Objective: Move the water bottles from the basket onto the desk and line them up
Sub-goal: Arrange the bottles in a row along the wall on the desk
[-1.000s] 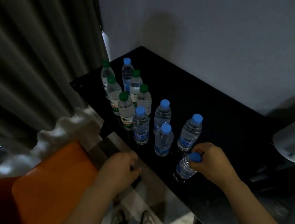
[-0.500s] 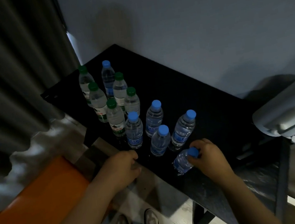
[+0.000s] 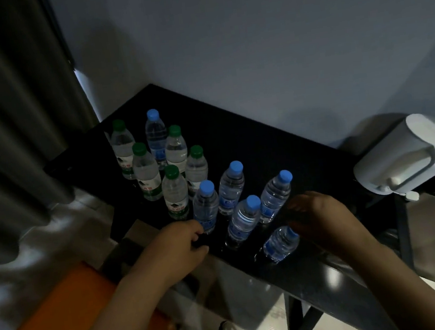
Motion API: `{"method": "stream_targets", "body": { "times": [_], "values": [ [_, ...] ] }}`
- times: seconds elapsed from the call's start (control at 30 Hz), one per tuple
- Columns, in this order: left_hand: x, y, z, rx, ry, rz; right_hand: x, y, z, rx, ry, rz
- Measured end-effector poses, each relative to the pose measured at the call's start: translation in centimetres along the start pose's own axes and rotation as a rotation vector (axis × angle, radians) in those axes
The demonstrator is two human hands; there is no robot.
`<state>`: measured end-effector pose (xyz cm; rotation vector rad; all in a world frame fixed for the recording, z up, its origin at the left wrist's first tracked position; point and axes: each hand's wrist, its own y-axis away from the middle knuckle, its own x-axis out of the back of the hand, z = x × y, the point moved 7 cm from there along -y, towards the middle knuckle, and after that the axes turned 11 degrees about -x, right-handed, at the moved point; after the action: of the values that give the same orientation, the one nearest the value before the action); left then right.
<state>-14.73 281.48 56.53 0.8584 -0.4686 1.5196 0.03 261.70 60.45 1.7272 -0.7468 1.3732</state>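
No wording is legible: labels on the green-capped bottles and blue-capped bottles are too dim.

Light: dim and bluish.
Wall: plain pale grey wall behind.
Left: dark grey pleated curtain.
Furniture: glossy black tabletop in the corner; orange padded seat lower left.
Floor: pale wood-grain floor.

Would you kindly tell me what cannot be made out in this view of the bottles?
Head view, all dim:
Nearest bottle: cap and neck covered by the right hand; its grip is unclear.
What the left hand holds, if anything, at the desk edge: hidden by the hand itself.
The basket: not plainly in frame.
Bottle labels: too small and dark to read.
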Motion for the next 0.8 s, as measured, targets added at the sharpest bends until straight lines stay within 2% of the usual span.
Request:
{"method": "stream_targets", "body": {
  "times": [0.33, 0.53, 0.8],
  "values": [
    [7.0, -5.2, 2.4, -0.095, -0.084, 0.078, 6.6, -4.8, -2.3, 0.069, -0.017, 0.087],
    [10.5, -9.2, 2.4, -0.058, -0.095, 0.156, 10.1, -10.0, -3.8, 0.187, -0.007, 0.141],
    [14.4, -10.2, -0.4, 0.023, -0.090, 0.249, 11.6, -14.6, -7.4, 0.321, -0.084, 0.147]
  ]
}}
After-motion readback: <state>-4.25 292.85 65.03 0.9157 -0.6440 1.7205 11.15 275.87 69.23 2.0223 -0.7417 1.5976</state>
